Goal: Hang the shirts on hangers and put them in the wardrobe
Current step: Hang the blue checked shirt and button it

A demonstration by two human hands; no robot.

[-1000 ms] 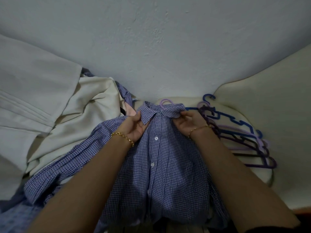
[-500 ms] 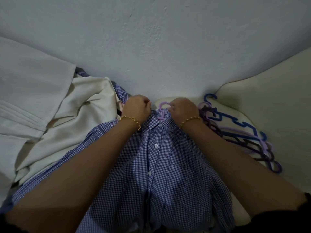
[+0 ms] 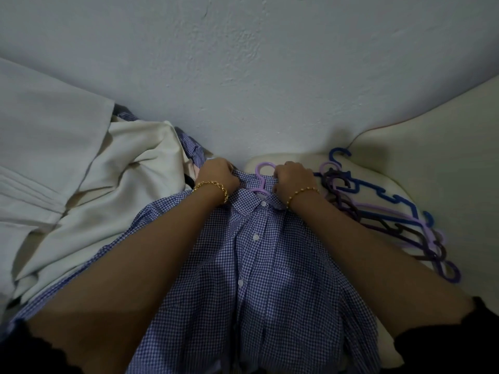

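Now a checked blue shirt (image 3: 259, 279) is lying buttoned on the cream surface (image 3: 432, 163), a lilac hanger (image 3: 262, 176) poking from its collar; the left hand (image 3: 220, 175) and right hand (image 3: 293, 178) are each closing a grip on the collar, spare hangers (image 3: 391, 217) lying just beside.

both hands (image 3: 220, 175) (image 3: 293, 178) grip the checked shirt's (image 3: 259, 279) collar over a lilac hanger (image 3: 261, 176).
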